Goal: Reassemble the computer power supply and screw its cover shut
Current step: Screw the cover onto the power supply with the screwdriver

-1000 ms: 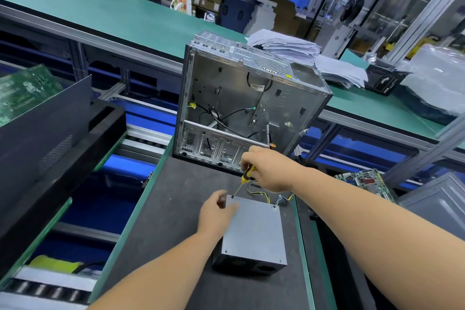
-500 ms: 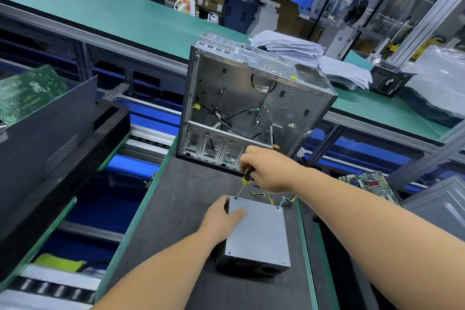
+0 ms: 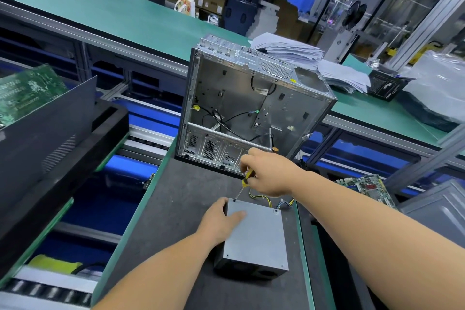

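your left hand (image 3: 221, 219) lies on the grey sheet-metal power supply box (image 3: 254, 239), thumb flat on its cover, fingers wrapped over the left edge near the far-left corner. psu sits on the dark grey worktop (image 3: 173, 209), just in front of the open silver computer case (image 3: 249, 111). your right hand (image 3: 270, 173) pinches a small yellow-and-black handled screwdriver (image 3: 241, 186) w/ curled fingers; its tip is on the screw at the psu's far-left corner. yellow and black wires (image 3: 261, 197) stick out behind the psu, btwn it and the case. a green circuit board (image 3: 364, 186) lies right of the psu.
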